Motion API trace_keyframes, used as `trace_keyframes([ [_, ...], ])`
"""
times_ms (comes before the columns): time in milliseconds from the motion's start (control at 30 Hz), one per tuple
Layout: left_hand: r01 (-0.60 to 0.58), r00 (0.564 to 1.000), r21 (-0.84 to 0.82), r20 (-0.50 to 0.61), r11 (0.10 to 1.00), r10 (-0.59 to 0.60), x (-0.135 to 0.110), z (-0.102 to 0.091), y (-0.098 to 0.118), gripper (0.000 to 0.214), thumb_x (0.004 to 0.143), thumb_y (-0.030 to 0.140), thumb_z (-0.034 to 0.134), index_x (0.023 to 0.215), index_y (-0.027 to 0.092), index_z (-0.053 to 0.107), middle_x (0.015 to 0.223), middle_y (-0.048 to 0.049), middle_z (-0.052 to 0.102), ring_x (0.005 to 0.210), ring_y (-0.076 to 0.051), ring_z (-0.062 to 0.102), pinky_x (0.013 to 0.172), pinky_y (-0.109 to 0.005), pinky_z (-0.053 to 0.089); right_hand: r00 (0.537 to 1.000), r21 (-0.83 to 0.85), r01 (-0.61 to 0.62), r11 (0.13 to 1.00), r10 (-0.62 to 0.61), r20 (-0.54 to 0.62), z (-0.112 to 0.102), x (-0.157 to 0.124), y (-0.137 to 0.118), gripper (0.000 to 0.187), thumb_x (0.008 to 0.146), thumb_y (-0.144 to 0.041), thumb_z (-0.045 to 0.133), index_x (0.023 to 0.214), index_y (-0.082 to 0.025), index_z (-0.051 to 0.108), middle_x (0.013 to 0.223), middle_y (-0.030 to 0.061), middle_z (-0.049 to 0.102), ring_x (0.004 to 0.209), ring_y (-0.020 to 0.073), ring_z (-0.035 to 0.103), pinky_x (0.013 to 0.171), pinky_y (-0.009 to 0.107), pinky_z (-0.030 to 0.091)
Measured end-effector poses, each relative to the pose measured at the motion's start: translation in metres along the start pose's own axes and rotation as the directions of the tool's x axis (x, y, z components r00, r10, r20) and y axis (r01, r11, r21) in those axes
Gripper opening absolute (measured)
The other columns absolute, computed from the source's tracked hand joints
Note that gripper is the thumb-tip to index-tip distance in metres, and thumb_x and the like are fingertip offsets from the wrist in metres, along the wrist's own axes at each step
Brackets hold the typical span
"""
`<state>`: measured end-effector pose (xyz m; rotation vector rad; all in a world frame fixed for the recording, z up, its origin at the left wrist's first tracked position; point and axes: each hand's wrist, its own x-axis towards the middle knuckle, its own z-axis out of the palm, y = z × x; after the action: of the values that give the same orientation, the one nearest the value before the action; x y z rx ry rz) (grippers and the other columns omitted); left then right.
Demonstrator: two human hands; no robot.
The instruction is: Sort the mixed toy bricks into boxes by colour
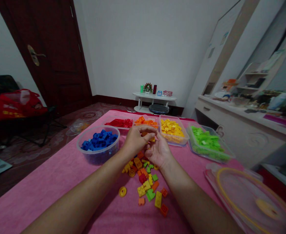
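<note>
Over the far end of a loose pile of toy bricks [146, 185], my left hand [138, 138] and my right hand [159, 152] meet at the fingertips. A small yellow toy brick [153, 139] shows between them, mostly covered by fingers. My left hand is closed, thumb and fingers pinched from above. Palm up, my right hand is closed with curled fingers at the same brick. The pile beneath mixes yellow, orange, red and green pieces. A yellow wheel-like ring [122, 191] lies apart on the left.
Around the pile stand a round tub of blue bricks [79, 143] and boxes of red [124, 131], orange [133, 121], yellow [185, 138] and green bricks [228, 151]. Clear lids [245, 195] lie at right on the pink cloth [47, 191]. A dresser [230, 120] stands beyond.
</note>
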<state>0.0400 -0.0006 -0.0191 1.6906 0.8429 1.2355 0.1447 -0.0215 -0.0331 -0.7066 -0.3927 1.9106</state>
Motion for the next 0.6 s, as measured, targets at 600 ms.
trace_keyframes([
  [600, -0.110, 0.986, 0.094, -0.117, 0.989, 0.121, 0.013, -0.016, -0.011, 0.021, 0.076, 0.023, 0.055, 0.089, 0.013, 0.069, 0.087, -0.0065, 0.070, 0.082, -0.016, 0.063, 0.077, -0.028, 0.050, 0.958, -0.107, 0.277, 0.955, -0.283, -0.046, -0.019, -0.005, -0.058, 0.022, 0.088, -0.032, 0.038, 0.079, -0.015, 0.049, 0.062, 0.0017, 0.052, 0.040, 0.0032, 0.037, 0.031, 0.009, 0.027],
])
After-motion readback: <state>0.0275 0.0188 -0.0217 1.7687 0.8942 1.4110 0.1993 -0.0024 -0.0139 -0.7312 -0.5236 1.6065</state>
